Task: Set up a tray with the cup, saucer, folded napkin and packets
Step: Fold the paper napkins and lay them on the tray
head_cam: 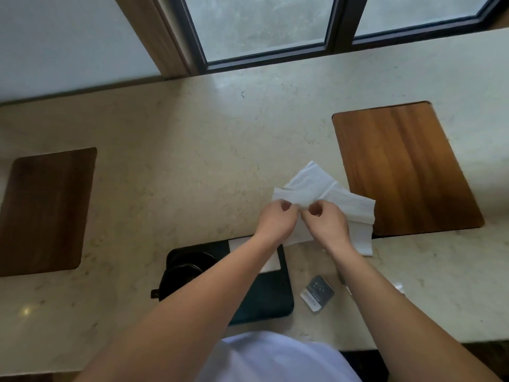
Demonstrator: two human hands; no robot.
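A white paper napkin, partly folded, lies on the beige stone counter beyond the black tray. My left hand and my right hand meet at the napkin's near middle, and each pinches a fold of it. On the tray's left side stands a black cup on a black saucer, mostly hidden by my left forearm. A grey packet lies on the counter to the right of the tray. Another small packet shows beside my right forearm.
A brown wooden board is set into the counter at the right, touching the napkin's edge. A darker one sits at the left. A window and wall run along the counter's far side.
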